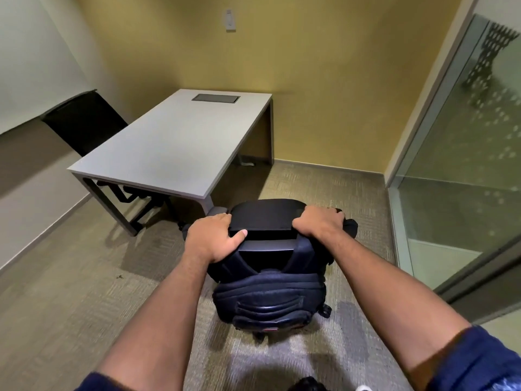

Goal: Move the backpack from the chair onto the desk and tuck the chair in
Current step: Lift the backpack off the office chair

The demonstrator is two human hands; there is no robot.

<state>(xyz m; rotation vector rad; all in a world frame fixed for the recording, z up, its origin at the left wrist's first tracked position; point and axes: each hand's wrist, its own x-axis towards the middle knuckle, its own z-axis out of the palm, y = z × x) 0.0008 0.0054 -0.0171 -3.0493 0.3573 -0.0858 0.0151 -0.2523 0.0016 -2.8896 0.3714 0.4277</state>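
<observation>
Both hands are closed over the top edge of the chair (267, 218) back in the lower middle of the frame. The left hand (214, 235) wraps the left corner with its thumb laid across the near face. The right hand (318, 222) curls over the right corner, fingers hidden on the far side, and may also be pinching a fold of dark fabric there; the view does not settle that.

Just below the hands, the backpack (267, 294) sits on the chair seat, leaning against the backrest. Its padded top handle faces the camera.

It looks soft-sided and well filled, so it is probably moderately heavy and will sag if lifted by a corner. The padded handle at its lower edge is the natural hold, with a second hand under the body to steady it. Its loose straps and buckle could snag on the chair.

A small red tag shows near the bag's bottom edge, but no lettering can be read there or anywhere else.

Beyond the chair, the grey tabletop (174, 145) fills the centre left, well apart from the bag, with a dark hatch (215, 97) set in its far end. A second chair (84, 122) is tucked in at the upper left.
</observation>
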